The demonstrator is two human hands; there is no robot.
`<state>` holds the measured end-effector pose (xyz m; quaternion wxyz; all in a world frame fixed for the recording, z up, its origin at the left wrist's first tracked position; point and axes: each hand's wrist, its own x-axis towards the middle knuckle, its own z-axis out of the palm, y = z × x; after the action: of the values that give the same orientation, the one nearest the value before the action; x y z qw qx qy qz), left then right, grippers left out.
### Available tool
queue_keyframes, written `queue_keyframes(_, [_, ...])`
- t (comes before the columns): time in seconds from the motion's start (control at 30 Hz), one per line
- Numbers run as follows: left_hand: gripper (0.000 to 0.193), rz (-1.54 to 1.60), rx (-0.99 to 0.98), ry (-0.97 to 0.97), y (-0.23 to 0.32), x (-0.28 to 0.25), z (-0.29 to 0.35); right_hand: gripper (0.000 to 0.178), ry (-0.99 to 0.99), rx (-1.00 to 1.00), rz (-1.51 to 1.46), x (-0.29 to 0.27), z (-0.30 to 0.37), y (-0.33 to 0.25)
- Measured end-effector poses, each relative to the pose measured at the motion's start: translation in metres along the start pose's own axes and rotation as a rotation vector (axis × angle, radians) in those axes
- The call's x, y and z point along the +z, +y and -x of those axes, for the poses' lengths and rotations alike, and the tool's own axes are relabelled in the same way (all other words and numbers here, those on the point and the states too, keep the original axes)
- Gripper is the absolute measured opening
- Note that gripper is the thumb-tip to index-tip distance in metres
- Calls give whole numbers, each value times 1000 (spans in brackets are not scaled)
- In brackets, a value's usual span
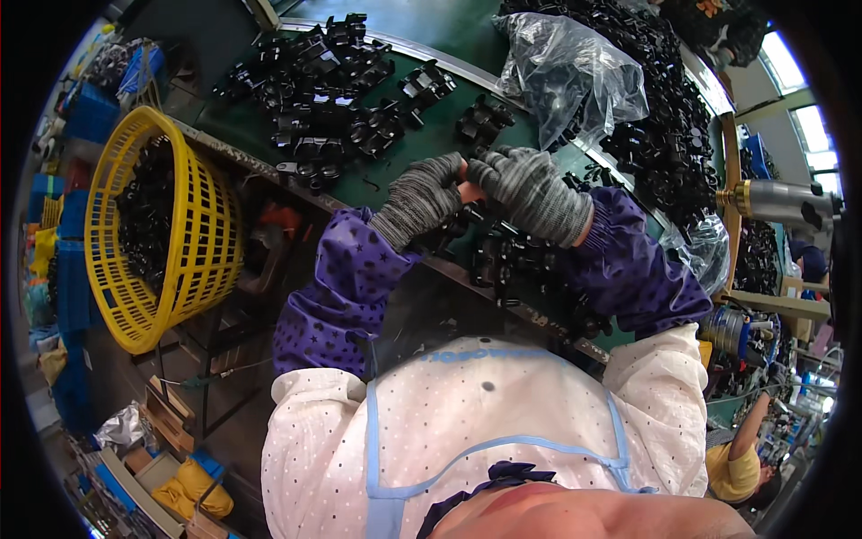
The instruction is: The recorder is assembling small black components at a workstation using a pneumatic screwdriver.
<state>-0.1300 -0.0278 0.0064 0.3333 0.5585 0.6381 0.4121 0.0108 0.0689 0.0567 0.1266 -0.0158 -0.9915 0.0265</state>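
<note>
My left hand (417, 199) and my right hand (532, 193), both in grey knitted gloves with bare fingertips, meet over the green work surface (400, 175). Their fingers are closed and drawn together around something small and dark, mostly hidden by the gloves. Just beyond the fingertips lies a glossy black plastic part (485, 119). More black parts (507, 259) sit below the right hand, close to the near edge. A heap of similar black clip-like parts (328, 94) spreads to the far left of my hands.
A yellow plastic basket (202, 234) holding black parts stands at the left. At the far right, a clear plastic bag (579, 76) lies against a large black pile (660, 135). A metal cylinder (777, 199) juts in from the right. Another person (738, 463) is at lower right.
</note>
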Motion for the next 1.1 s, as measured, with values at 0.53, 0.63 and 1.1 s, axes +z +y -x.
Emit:
queue_keyframes(0.53, [15,-936,577,407,-15,-11,53,18,-80,208,-524,20,-17,-24])
queue_keyframes(0.63, [19,-1028,543,376,-35,-26,66,17,-206,190,-313,17,-17,-25])
queue_keyframes(1.1, [47,262,-86,390,-32,-67,74,15,93,534,-668,1,12,-2])
